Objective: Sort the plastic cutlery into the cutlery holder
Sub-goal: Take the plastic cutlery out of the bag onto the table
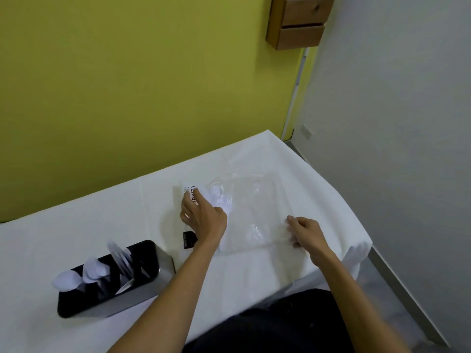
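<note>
Two hands on clear bag (252, 212), left hand (204, 217) pressing label (191, 193), right hand (304, 231) grip unclear

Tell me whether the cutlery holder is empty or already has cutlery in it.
Partly filled. White plastic cutlery stands upright in the black cutlery holder, spoon bowls and fork tines poking above its rim, while the compartment at its far end looks empty.

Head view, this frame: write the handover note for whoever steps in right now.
Left hand: resting on the labelled end of the clear plastic bag; grip unclear.
Right hand: fingers curled at the bag's near right edge; grip unclear.
Cutlery holder: on the white-covered table, to the left, already holding white spoons and other white pieces.
Done: much cutlery stands sorted in the holder.
Left: the bag looks mostly empty; check it for leftover pieces, blur hides its contents, and slot any in.
</note>
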`<state>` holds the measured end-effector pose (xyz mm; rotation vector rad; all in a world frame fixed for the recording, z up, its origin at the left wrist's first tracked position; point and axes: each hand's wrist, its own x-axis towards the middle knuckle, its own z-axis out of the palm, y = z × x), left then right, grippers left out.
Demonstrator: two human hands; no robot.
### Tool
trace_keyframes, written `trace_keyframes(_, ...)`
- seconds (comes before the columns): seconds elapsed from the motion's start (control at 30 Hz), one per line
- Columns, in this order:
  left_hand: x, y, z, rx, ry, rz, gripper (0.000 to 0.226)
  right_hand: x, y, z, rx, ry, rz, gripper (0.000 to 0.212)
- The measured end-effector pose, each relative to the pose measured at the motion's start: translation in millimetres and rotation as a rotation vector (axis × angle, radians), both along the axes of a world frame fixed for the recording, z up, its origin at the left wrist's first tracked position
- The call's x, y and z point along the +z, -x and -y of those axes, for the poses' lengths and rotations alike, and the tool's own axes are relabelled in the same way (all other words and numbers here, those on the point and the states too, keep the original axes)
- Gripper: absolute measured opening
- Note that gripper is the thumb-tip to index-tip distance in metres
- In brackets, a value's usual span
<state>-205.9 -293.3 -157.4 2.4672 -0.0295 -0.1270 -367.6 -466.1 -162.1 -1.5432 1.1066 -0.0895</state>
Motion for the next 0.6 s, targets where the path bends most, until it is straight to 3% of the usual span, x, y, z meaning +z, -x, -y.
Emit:
trace_keyframes(0.07, 4.2, 10.2, 16.6, -0.106, 0.014, 0.068, 0.061, 3.7, 7.1, 3.7, -0.047, -0.068, 0.045, 0.023)
trace_keyframes(0.17, 9.3, 29.9, 47.6, -0.453, 0.090, 0.106, 0.039, 5.9, 16.6, 7.5, -0.108, -0.190, 0.134, 0.011)
trace_keyframes(0.27, 13.6, 49.5, 77.7, -0.801, 0.112, 0.007, 0.029, 8.4, 28.2, 14.6, -0.089, -0.291, 0.152, 0.024)
trace_keyframes(0.37, 13.0, 56.0, 98.1, -1.037, -0.050, -0.075, 0.028, 8.8, 40.7, 17.7, -0.051, -0.308, 0.093, 0.031)
trace_keyframes(0.6, 18.3, 52.4, 117.4, -1.282, -0.291, -0.150, 0.027, -2.4, 47.6, 5.6, -0.308, -0.225, 0.165, 0.044)
